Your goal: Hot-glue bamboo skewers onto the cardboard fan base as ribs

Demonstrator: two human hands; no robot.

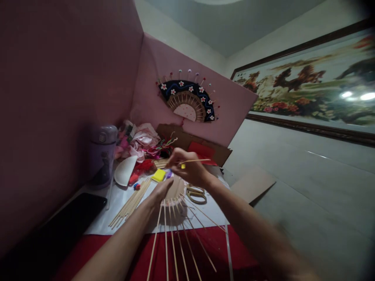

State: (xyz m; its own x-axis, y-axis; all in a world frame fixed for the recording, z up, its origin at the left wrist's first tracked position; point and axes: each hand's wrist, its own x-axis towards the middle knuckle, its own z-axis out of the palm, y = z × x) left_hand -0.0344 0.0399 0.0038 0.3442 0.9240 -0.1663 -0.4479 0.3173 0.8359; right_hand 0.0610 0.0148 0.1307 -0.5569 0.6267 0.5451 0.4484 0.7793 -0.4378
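My left hand (164, 189) grips the edge of a cardboard piece (176, 188), its thumb lying along the side. Several thin wooden sticks (172, 238) fan out from that piece toward me. Above it, my right hand (187, 166) is closed, with a short wooden stick (197, 160) jutting out to the right from its fingers. A small yellow bit (183, 166) shows against the right hand; whether it is stuck to the stick cannot be made out. Just beyond the left hand lies a yellow block (158, 175). Gold-handled scissors (197, 194) rest right of the cardboard.
Loose sticks (131, 203) lie on the white sheet (98, 225) at left, near a white half-disc (125, 171). A purple bottle (103, 156) and a black phone (79, 212) stand further left. Behind, a decorated fan (187, 99) hangs on a pink board (231, 101).
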